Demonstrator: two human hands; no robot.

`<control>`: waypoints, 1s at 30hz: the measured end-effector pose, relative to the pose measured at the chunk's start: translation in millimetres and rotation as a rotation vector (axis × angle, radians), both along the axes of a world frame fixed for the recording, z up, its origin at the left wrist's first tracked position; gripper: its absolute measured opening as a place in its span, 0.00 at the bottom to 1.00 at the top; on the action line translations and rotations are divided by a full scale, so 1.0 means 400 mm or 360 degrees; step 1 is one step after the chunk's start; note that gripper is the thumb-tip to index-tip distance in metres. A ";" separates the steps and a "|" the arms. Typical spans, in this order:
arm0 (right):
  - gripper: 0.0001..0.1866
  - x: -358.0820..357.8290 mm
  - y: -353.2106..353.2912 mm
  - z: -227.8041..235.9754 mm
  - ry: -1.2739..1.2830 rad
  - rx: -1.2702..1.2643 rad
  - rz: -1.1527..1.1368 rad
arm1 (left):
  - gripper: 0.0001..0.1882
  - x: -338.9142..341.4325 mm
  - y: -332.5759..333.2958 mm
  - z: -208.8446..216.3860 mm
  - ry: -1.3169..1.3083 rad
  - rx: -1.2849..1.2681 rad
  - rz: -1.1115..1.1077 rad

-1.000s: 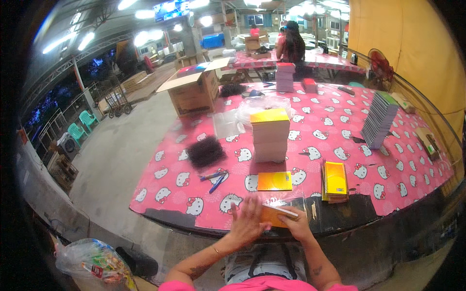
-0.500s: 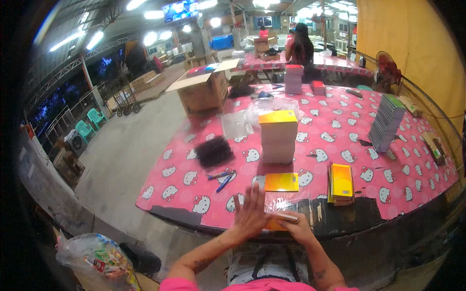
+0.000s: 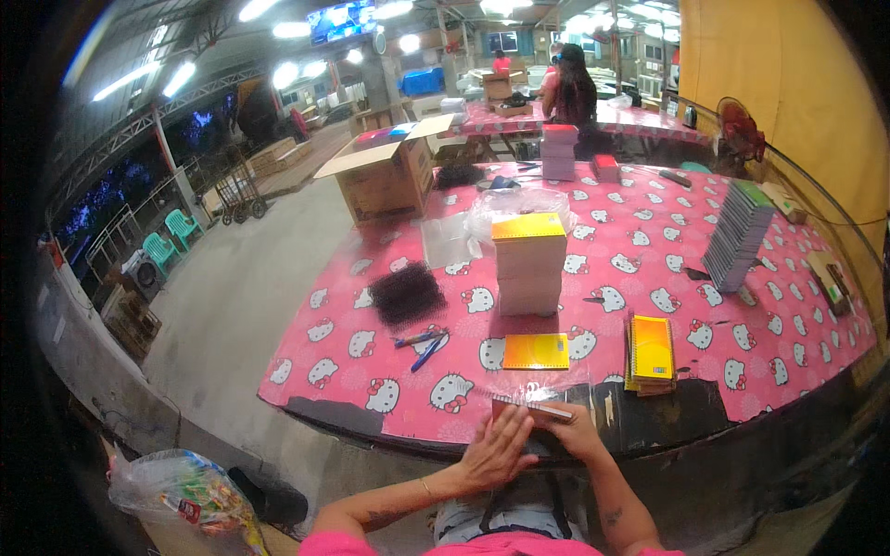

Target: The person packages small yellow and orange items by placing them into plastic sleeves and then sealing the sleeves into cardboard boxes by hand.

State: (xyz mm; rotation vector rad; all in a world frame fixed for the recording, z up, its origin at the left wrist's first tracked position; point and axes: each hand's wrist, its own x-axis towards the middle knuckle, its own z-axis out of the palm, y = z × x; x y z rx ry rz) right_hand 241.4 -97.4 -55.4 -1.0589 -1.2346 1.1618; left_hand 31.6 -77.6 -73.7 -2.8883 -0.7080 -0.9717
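We see a table under a pink, cat-printed cover (image 3: 593,250), torn at the front edge to bare a black surface (image 3: 695,410). On it we find a yellow notebook (image 3: 536,352), a pile of yellow spiral notebooks (image 3: 652,350), a tall yellow-topped stack (image 3: 528,273), black coils (image 3: 406,296), two pen-like things (image 3: 428,352), clear plastic (image 3: 450,241) and, farther right, a leaning green-topped stack (image 3: 739,236).

Left hand (image 3: 502,451), right hand (image 3: 577,433) on notebook (image 3: 538,408)

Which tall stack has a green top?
The right-hand stack; the centre stack is yellow-topped, the far stack red-topped.
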 end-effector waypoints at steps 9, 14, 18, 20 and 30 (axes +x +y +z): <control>0.16 0.007 -0.015 0.014 -0.0159 -0.0001 0.0058 | 0.34 0.036 0.109 0.154 0.0443 0.0038 0.0082; 0.18 0.003 -0.002 -0.027 -0.0258 0.0056 0.0035 | 0.46 0.008 -0.010 -0.020 0.0390 0.0097 0.0026; 0.17 0.018 0.000 -0.026 -0.0342 0.0121 0.0000 | 0.47 0.084 0.098 0.101 0.0436 0.0281 0.0397; 0.17 0.008 -0.013 -0.023 -0.0176 0.0017 0.0112 | 0.47 0.036 0.044 -0.002 0.0357 0.0249 0.0145; 0.14 0.022 -0.007 -0.048 -0.0340 0.0047 0.0020 | 0.46 0.055 0.021 0.018 0.0443 0.0077 -0.0061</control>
